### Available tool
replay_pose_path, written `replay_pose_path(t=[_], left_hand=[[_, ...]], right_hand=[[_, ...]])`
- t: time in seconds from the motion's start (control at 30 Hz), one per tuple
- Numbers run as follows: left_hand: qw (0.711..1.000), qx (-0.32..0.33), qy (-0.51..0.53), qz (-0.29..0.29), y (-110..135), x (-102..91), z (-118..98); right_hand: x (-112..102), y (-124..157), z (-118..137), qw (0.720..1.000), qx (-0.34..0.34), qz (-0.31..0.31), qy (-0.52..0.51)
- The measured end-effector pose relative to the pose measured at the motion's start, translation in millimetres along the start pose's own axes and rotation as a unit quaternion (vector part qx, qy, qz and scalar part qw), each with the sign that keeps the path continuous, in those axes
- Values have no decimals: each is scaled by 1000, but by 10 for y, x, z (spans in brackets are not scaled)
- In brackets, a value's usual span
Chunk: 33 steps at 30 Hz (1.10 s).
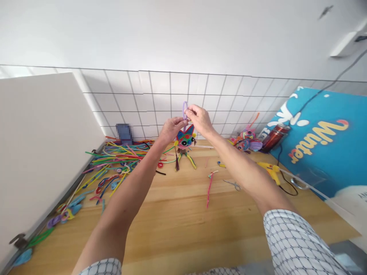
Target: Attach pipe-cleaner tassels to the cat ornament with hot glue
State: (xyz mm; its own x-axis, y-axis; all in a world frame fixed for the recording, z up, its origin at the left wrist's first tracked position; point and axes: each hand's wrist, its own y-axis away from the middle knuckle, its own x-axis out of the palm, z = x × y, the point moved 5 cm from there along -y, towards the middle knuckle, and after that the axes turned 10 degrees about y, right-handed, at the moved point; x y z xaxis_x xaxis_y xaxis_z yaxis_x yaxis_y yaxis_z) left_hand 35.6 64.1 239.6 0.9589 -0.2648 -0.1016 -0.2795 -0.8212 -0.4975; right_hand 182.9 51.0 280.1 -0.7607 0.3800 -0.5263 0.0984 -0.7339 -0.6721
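Note:
Both hands are raised over the far middle of the wooden table. My left hand (171, 128) pinches the lower part of a purple pipe cleaner (184, 107), close to the fingertips of my right hand (200, 119), which are closed on its upper part. The pipe cleaner is bent into a tall narrow loop. Just below it hangs a colourful animal-face ornament (185, 142) with pointed blue ears, round black-and-white eyes and a dark tassel (177, 163). The fingers partly hide where loop and ornament meet. Yellow-handled pliers (191, 162) lie beneath the ornament.
Left on the table (172, 225) is a heap of pipe cleaners (120, 154). Small scissors (233, 185), a pink pipe cleaner (210, 191) and a yellow glue gun (271, 171) lie to the right. Behind stand more ornaments (243, 141), a red flask (275, 137) and a blue board (323, 133).

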Motion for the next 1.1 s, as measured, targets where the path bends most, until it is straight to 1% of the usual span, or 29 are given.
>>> replay_pose_path(t=[0.1, 0.2, 0.27, 0.33, 0.4, 0.43, 0.5, 0.57, 0.63, 0.67, 0.73, 0.8, 0.87, 0.93, 1.0, 1.03, 1.1], left_hand=[[999, -38, 20, 22, 89, 159, 72], [997, -64, 38, 30, 154, 282, 111], [995, -79, 47, 25, 176, 328, 126], [995, -90, 45, 18, 187, 343, 149], [995, -94, 42, 7, 190, 331, 190], [995, -94, 43, 2, 189, 319, 217], [995, -91, 46, -5, 181, 296, 282], [995, -94, 44, -3, 171, 288, 356], [994, -103, 35, -1, 153, 295, 427], [994, -105, 32, -2, 140, 300, 457], [993, -112, 39, -11, 103, 304, 512], [990, -121, 63, -19, 62, 305, 558], [987, -127, 96, -23, 25, 300, 587], [984, -128, 120, -26, -11, 285, 595], [983, -128, 126, -30, -58, 256, 583], [984, -124, 124, -34, -91, 233, 566], [986, -116, 113, -39, -185, 179, 515]], right_hand=[[-51, 204, -64, 1000, 21, -7, -1], [-149, 525, -161, 998, 47, -3, -42], [-262, 854, -284, 995, 84, 5, -55], [-427, 1294, -488, 989, 142, 17, -35], [-671, 1815, -770, 978, 207, 19, -4], [-831, 2089, -934, 971, 239, 10, 17], [-1229, 2626, -1282, 946, 308, -32, 94], [-1667, 3069, -1587, 905, 355, -80, 220], [-2057, 3369, -1827, 844, 387, -121, 351], [-2191, 3457, -1939, 830, 397, -127, 372], [-2346, 3524, -2145, 825, 399, -114, 382], [-2420, 3524, -2330, 805, 415, -90, 414], [-2437, 3488, -2493, 797, 428, -66, 421], [-2427, 3438, -2622, 798, 442, -33, 408], [-2420, 3370, -2673, 807, 445, -9, 389], [-2428, 3323, -2658, 813, 442, -10, 379], [-2473, 3196, -2537, 825, 428, -42, 367]])
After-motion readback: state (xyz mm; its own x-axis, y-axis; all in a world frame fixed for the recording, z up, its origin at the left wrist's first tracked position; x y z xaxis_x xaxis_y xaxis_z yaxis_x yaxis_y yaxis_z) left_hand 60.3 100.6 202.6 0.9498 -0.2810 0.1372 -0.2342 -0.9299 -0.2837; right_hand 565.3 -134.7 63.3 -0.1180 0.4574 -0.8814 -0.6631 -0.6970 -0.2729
